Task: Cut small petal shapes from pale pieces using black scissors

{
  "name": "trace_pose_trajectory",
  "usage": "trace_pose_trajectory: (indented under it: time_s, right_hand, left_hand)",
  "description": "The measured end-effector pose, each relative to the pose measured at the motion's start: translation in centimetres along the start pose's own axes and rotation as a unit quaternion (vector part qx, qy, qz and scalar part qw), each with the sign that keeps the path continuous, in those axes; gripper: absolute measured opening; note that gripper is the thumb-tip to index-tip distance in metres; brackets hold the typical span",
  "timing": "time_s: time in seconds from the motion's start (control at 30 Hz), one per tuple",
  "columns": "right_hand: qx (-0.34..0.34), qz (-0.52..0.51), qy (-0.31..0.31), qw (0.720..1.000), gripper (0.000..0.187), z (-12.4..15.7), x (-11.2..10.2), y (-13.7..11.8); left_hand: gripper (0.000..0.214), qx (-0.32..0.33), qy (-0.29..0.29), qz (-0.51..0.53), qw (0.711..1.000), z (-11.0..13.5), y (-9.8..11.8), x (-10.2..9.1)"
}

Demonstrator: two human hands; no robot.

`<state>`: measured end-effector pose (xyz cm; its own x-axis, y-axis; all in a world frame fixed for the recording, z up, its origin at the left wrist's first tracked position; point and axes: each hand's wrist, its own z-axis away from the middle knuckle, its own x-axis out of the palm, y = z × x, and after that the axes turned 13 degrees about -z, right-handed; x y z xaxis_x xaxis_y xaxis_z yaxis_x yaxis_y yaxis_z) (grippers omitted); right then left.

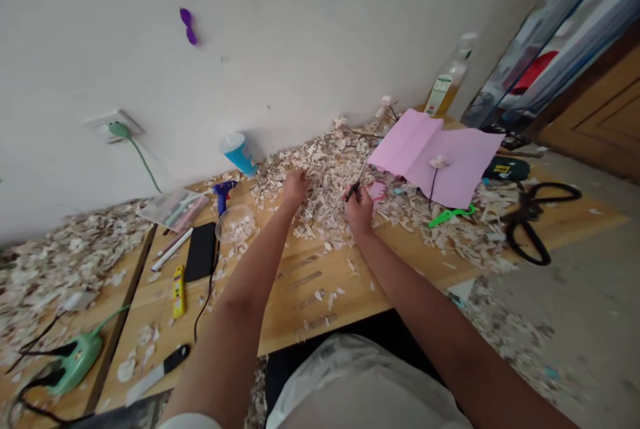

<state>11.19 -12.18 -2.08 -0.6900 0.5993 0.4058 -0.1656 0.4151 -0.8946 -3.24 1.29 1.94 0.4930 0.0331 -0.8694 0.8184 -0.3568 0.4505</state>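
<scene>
My left hand [295,187] reaches into a heap of pale shell scraps [325,169] on the wooden board [320,289], fingers curled down among the pieces; what it grips, if anything, is hidden. My right hand [360,205] is closed around a thin dark stem-like tool [357,183] that points up toward a pink paper sheet [440,155]. A small pale flower on a dark stem [436,169] lies on that sheet.
A blue glue gun [223,192], clear bowl [235,223], black phone [201,251], yellow cutter [178,291], knife [157,372], green power strip [75,359], blue cup [240,153], bottle [450,79], green clip [450,215] and large black scissors [533,219] lie around. Scraps cover the floor.
</scene>
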Motion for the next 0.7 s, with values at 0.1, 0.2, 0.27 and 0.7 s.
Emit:
trace_pose_trajectory:
  time_s: [0.1, 0.2, 0.27, 0.7]
  right_hand:
    - [-0.003, 0.028, -0.014, 1.0, 0.031, 0.1, 0.2, -0.2]
    - [-0.011, 0.026, -0.017, 0.999, 0.029, 0.1, 0.2, 0.1]
    - [-0.011, 0.021, -0.016, 1.0, 0.028, 0.0, 0.0, 0.5]
    - [-0.028, 0.047, -0.021, 0.998, 0.026, 0.4, -0.1, 0.0]
  left_hand:
    - [0.006, -0.017, 0.026, 0.049, 0.998, 0.3, -0.6, -1.4]
    - [0.003, -0.016, 0.037, 0.085, 0.996, 0.4, -1.0, -2.4]
    - [0.009, -0.014, 0.031, 0.116, 0.993, 0.6, -1.3, -2.5]
    - [0.029, -0.122, 0.03, 0.47, 0.874, 7.7, -0.9, -1.4]
